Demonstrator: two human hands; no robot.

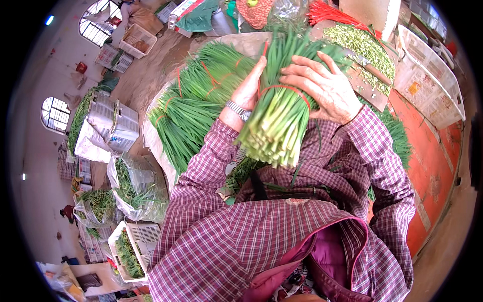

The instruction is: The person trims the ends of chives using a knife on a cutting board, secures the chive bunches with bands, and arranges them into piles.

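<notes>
Between my two hands is a thick bunch of garlic chives (pixel 279 124), its pale cut ends towards me and its green leaves pointing away. A red tie circles it near the stems. My left hand (pixel 249 90), with a metal-banded watch at the wrist, presses the bunch's left side, and another red strip stands by the thumb. My right hand (pixel 320 85) lies over the right side with fingers spread across the leaves. More tied bunches of chives (pixel 192 113) lie to the left on a pale sheet (pixel 151 109).
A knife (pixel 371 70) rests on a board (pixel 371 94) with chopped pale-green pieces (pixel 362 45). Red ties (pixel 339 17) lie beyond it. A white plastic crate (pixel 430 79) stands at the right, loose chives (pixel 396 136) below the board. Bags of greens (pixel 137 185) stand at left.
</notes>
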